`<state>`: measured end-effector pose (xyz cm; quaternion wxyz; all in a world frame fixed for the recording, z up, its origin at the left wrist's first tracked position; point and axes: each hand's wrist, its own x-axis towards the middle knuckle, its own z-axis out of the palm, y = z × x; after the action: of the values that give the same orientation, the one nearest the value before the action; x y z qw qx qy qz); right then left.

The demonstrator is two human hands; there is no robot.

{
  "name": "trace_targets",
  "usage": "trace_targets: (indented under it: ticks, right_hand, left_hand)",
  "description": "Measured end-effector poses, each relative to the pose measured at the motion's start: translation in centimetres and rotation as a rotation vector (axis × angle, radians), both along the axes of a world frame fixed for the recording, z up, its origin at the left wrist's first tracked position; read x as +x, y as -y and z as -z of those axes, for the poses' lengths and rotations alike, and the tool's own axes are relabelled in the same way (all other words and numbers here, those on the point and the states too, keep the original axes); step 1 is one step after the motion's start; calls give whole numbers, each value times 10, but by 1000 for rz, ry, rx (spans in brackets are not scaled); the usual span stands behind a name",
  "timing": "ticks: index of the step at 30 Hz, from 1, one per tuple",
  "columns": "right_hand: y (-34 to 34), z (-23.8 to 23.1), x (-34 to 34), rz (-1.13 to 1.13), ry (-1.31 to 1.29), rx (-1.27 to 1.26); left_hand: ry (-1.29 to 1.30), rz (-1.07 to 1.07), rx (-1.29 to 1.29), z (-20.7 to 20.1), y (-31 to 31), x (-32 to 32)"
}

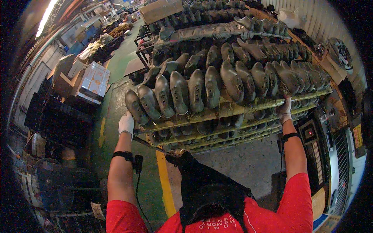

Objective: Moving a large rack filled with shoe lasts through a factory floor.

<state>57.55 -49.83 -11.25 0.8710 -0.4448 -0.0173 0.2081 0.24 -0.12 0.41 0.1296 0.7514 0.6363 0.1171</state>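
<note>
A multi-tiered rack (217, 112) with yellowish shelf edges stands in front of me. Dark, shiny shoe lasts (179, 93) line its top shelf, heels toward me, with holes in their upper faces. More lasts fill the lower tiers, partly hidden by the shelf edges. White gloves cover both hands. My left hand (126, 123) is closed on the rack's near left corner, beside the end last. Toward the right end of the front edge, my right hand (284, 110) grips the top shelf. Some fingers of both hands are hidden.
Behind the rack, more shelves bear lasts, with a cardboard box (161, 11) at the far end. Stacked cartons (93, 82) stand left of the green walkway (116, 93). A yellow floor line (166, 182) runs near me. Equipment with a red light (310, 133) stands close on the right.
</note>
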Motion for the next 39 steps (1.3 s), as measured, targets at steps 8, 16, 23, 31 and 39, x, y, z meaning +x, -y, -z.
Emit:
trace_targets:
  ticks: [8, 16, 23, 31, 39]
  right_hand:
    - [0, 7, 8, -14, 35, 68]
    - [-3, 0, 7, -10, 39, 72]
    - [-4, -17, -14, -55, 51, 87]
    - [-4, -13, -10, -13, 5, 52]
    - [-4, -26, -24, 8, -38, -42]
  left_hand:
    - [-78, 100, 19, -6, 5, 0]
    - [38, -12, -10, -5, 4, 2]
    - [56, -23, -12, -7, 9, 3]
    - [72, -5, -7, -4, 4, 2]
    - [-6, 19, 22, -1, 1, 1]
